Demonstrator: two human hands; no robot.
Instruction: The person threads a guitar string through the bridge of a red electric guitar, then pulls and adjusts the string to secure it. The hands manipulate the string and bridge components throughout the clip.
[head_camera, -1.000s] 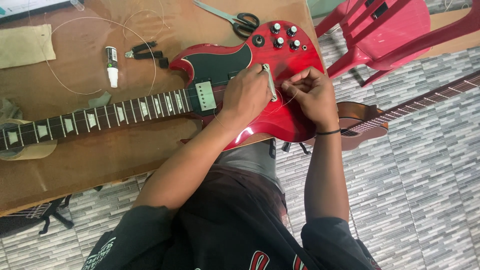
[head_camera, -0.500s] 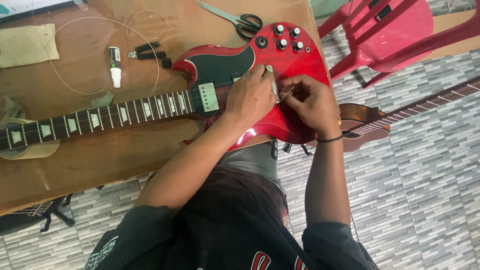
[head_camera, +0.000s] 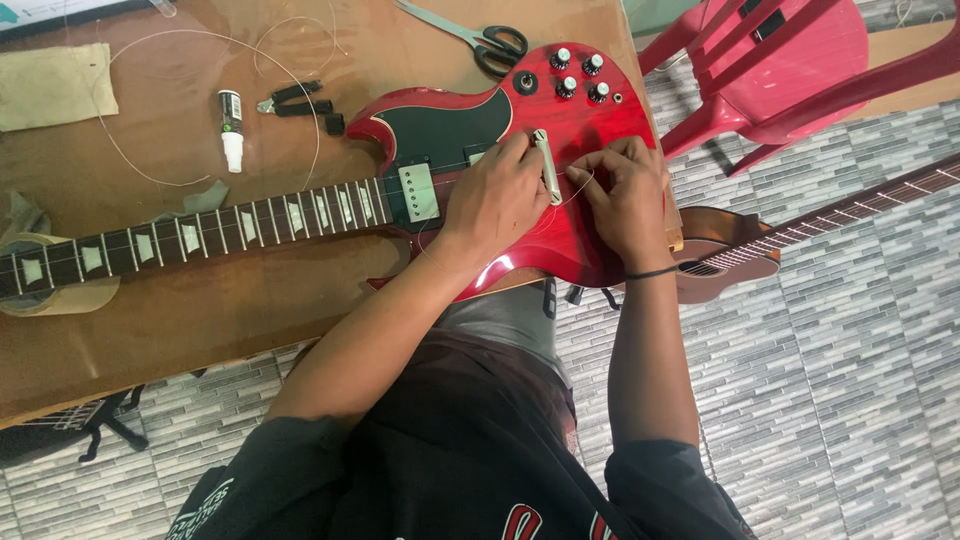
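Observation:
A red electric guitar (head_camera: 580, 110) with a black pickguard lies flat on a brown wooden table (head_camera: 200, 310), its neck (head_camera: 200, 235) running left. My left hand (head_camera: 495, 195) rests on the body, fingers pressing at the silver tailpiece (head_camera: 546, 165). Just right of that bar, my right hand (head_camera: 625, 195) pinches a thin guitar string (head_camera: 578, 188) and holds it at the tailpiece. A black band circles my right wrist.
Scissors (head_camera: 490, 40) lie above the guitar body. A small white bottle (head_camera: 231, 128), black pliers (head_camera: 295, 100) and a loose coiled string (head_camera: 200, 45) sit at upper left. A red plastic chair (head_camera: 790, 60) and an acoustic guitar (head_camera: 800, 235) stand right, over grey tiles.
The view has shifted slightly. My right hand's fingers have worked the string closer to the tailpiece; my left hand stays on the body.

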